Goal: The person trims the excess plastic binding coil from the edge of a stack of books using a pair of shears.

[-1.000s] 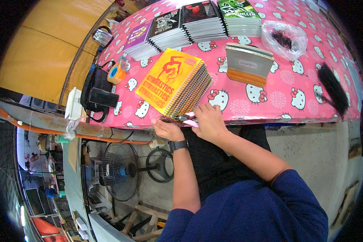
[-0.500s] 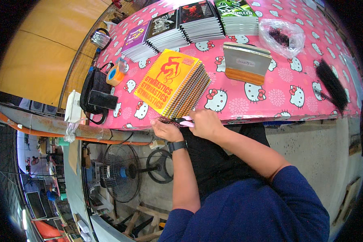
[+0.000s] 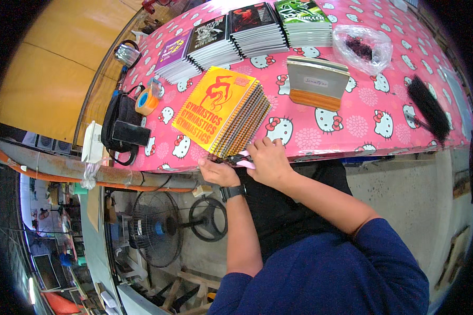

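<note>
A stack of coil-bound yellow books (image 3: pixel 207 113) lies near the table's front edge, its coiled spines facing right and toward me. My right hand (image 3: pixel 269 164) is closed around the pink handles of cutting pliers (image 3: pixel 245 164). Their dark jaws point left, at the lower ends of the coils. Palm up and cupped, my left hand (image 3: pixel 218 173) sits just below the stack's near corner, beside the jaws. Small dark coil clippings (image 3: pixel 213 157) appear to lie in its curled fingers, partly hidden.
Behind stand several book stacks (image 3: pixel 257 37). A clear plastic bag (image 3: pixel 379 55) of dark bits, a grey wood-based board stand (image 3: pixel 317 84) and a black brush (image 3: pixel 428 109) are to the right. Tape (image 3: pixel 147 102), a phone (image 3: pixel 131 133) and a black bag (image 3: pixel 115 113) lie left; a fan (image 3: pixel 156 228) stands below.
The view has shifted slightly. My right fingers lie a little more extended over the plier handles; both hands stay at the same corner of the yellow stack.
</note>
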Demonstrator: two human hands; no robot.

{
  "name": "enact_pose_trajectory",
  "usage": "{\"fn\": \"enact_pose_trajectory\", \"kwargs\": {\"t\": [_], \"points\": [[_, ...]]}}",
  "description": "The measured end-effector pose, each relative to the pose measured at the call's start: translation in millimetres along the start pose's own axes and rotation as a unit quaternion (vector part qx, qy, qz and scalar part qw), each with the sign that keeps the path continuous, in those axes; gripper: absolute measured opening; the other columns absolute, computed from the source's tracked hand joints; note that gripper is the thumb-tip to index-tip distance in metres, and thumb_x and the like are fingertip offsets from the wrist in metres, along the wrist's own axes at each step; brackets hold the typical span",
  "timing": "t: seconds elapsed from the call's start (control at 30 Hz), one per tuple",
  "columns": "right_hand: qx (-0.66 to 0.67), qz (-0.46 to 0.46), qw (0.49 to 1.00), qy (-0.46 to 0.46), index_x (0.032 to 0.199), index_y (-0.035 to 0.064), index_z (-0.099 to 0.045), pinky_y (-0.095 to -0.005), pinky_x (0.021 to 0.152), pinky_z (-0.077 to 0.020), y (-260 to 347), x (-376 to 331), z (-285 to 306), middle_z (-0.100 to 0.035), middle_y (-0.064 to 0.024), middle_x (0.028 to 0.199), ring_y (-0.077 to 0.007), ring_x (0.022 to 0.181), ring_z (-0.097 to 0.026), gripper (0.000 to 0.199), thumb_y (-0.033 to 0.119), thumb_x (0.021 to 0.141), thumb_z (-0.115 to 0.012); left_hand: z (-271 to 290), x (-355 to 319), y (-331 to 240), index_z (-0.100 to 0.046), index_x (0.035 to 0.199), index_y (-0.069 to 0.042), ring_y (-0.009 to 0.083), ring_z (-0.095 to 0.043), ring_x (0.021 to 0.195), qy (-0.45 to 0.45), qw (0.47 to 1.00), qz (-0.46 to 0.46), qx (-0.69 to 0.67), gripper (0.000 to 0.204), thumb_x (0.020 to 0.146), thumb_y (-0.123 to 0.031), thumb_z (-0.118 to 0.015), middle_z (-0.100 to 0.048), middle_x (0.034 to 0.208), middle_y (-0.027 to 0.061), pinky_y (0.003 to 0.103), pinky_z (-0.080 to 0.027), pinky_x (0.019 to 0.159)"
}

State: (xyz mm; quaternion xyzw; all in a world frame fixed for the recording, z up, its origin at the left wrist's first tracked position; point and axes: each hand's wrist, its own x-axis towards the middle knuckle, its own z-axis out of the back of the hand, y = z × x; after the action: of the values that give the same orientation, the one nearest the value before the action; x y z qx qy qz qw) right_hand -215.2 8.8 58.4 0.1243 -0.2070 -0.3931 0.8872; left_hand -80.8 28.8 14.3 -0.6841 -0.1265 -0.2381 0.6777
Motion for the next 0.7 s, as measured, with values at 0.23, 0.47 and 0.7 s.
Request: {"fn": "enact_pose_trajectory", "kwargs": {"t": [0.23, 0.47, 0.7], "points": [[0.011, -0.009, 1.000, 0.007, 0.095, 0.0049, -0.055, -0.0429, 0.077, -0.0385, -0.3, 0.6, -0.1, -0.056, -0.0110, 0.090, -0.0266, 0.092, -0.053, 0.045, 0.029, 0.061, -0.072, -1.4, -2.0, -1.7, -0.053, 0.078, 0.011, 0.0293, -0.048, 0.060, 0.003, 0.999, -0.027, 0.023, 0.055, 0.097, -0.034, -0.029, -0.054, 0.067, 0.0200, 0.040, -0.039, 0.058], [-0.003, 0.023, 1.000, -0.005, 0.089, 0.0044, -0.058, -0.0418, 0.072, -0.0433, 3.4, 3.8, -0.3, -0.061, -0.0130, 0.086, -0.0263, 0.088, -0.058, 0.034, 0.029, 0.067, -0.067, -1.6, -0.5, -4.3, -0.047, 0.072, 0.008, 0.0236, -0.041, 0.060, -0.003, 1.000, -0.021, -0.007, 0.054, 0.097, -0.038, -0.031, -0.048, 0.065, 0.0137, 0.039, -0.035, 0.055], [0.082, -0.001, 0.995, 0.061, 0.077, 0.0043, -0.062, -0.0402, 0.059, -0.0516, -5.6, 12.5, -2.2, -0.063, -0.0145, 0.067, -0.0307, 0.064, -0.064, 0.025, 0.027, 0.069, -0.065, -4.5, 2.7, -8.2, -0.044, 0.068, 0.009, 0.0323, -0.037, 0.054, -0.027, 0.997, -0.067, 0.024, 0.052, 0.096, -0.034, -0.033, -0.046, 0.059, 0.0218, 0.044, -0.032, 0.054]]}}
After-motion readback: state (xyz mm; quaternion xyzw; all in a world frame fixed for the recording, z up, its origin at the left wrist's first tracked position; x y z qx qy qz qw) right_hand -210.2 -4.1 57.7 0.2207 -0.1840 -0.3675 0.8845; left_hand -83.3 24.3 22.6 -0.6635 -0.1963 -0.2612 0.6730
